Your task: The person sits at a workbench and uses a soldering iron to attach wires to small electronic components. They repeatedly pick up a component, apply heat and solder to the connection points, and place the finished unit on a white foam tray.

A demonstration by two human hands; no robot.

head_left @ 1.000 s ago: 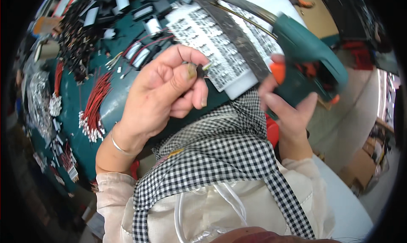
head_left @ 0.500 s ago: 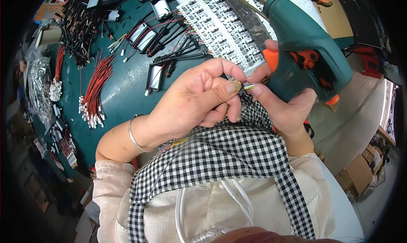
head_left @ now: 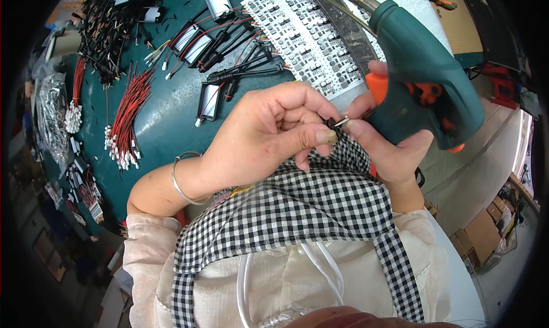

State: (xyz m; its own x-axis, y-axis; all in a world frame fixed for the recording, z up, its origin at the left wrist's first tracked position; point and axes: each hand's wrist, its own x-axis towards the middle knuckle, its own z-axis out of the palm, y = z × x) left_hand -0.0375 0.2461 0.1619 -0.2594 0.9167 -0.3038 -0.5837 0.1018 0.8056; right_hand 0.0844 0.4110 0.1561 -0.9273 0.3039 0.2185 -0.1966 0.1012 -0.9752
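Observation:
My left hand (head_left: 269, 130) pinches a tiny dark part with a metal tip (head_left: 336, 122) between thumb and forefinger, close over my checked apron. My right hand (head_left: 394, 148) grips the handle of a teal glue gun (head_left: 426, 79) with an orange trigger, and its forefinger touches the same small part. The gun's nozzle points up and away toward the table. A thin metal bangle sits on my left wrist.
On the dark green table (head_left: 166, 105) lie bundles of red wires (head_left: 123, 119), black leads with small flat cells (head_left: 209, 96), and a white tray of small dark parts (head_left: 306, 36). Cardboard boxes (head_left: 483, 233) stand on the floor at right.
My left hand has come down and to the right until it meets my right hand. The fingers of both hands now close on the small part beside the glue gun.

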